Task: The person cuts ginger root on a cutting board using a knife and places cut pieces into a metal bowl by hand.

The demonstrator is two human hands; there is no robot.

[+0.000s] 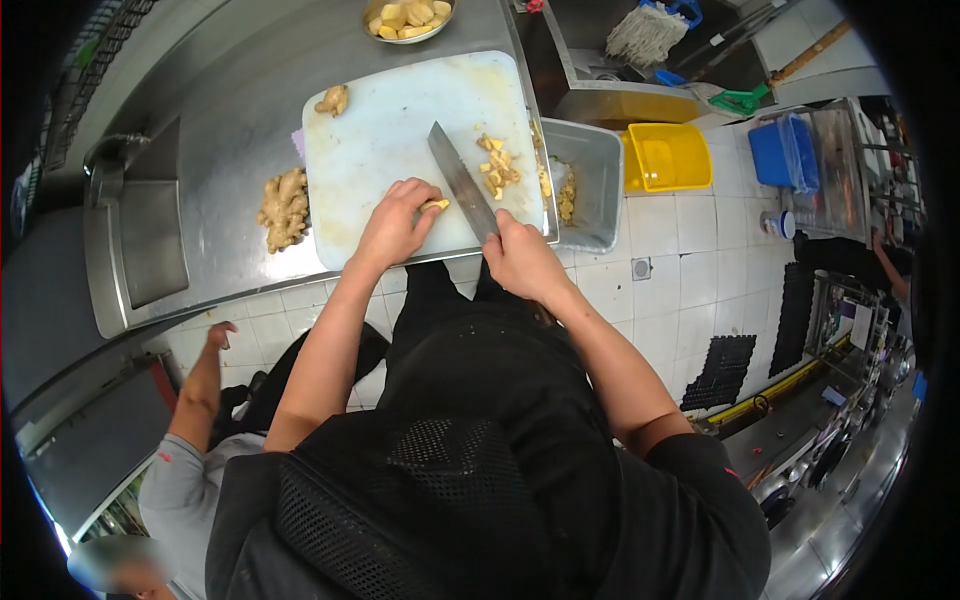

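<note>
My right hand (pixel 523 256) is wrapped round the handle of a kitchen knife (pixel 462 182), whose blade points away over the white cutting board (pixel 380 150). On the board's near side, my left hand (pixel 398 222) has its fingers closed on a small piece of ginger (pixel 434 205), just left of the blade. Right of the knife lie chopped ginger scraps (pixel 497 168). One ginger knob (pixel 332 100) rests at the board's far left corner. A large unpeeled ginger root (pixel 284 210) sits on the steel counter beside the board.
A metal bowl (pixel 409 36) of peeled ginger pieces stands behind the board. Below the counter's right edge is a grey bin (pixel 592 180) with scraps inside, next to a yellow container (pixel 668 157). Another person in a grey shirt (pixel 185 478) is at my left. A small sink (pixel 150 245) is at far left.
</note>
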